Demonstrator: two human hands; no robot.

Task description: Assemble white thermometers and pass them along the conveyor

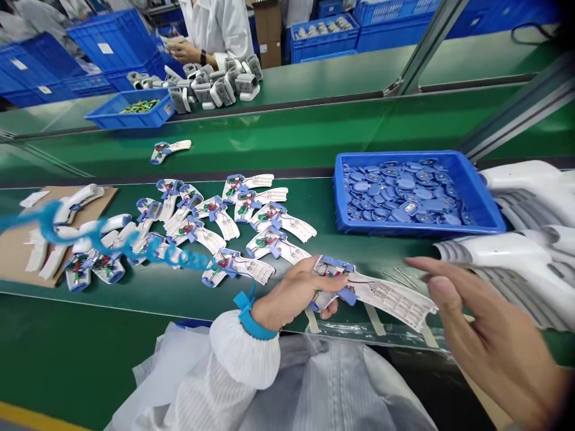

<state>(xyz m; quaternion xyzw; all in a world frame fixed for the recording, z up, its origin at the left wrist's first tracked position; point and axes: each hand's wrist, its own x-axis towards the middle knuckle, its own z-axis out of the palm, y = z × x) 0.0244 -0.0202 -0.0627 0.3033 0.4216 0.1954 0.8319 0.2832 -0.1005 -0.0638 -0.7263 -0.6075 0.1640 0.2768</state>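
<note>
A dark green bench [323, 197] with a smooth top carries a loose cluster of opened white-and-blue housings [215, 212], several touching, their wiring exposed. Toward its left end lies a brown cardboard sheet [13, 257]; to the right stands a blue tray [402, 229], with white shells [507, 251] piled beside it. Strips of pale tape [375, 320] (one slightly slanted) cling to the near edge.

Bright light; sheen on green belt [278, 140]; coiled cord [45, 220] blurred (right corners dark).
</note>
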